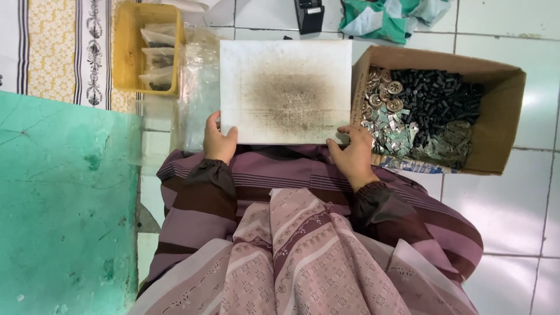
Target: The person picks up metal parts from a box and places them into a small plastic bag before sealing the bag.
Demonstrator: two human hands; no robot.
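A white square board (286,90) with a dark sooty stain in its middle lies flat in front of me, partly over my lap. My left hand (218,140) grips its near left corner, thumb on top. My right hand (352,153) holds the near right corner, fingers resting on the edge. Both wrists come out of dark sleeves above a striped purple and pink garment.
An open cardboard box (500,111) at the right holds black cylinders, round metal discs and small silvery pieces. A yellow tray (129,52) with filled clear bags stands at the upper left beside a clear plastic bag (198,87). A green surface (64,198) lies at the left.
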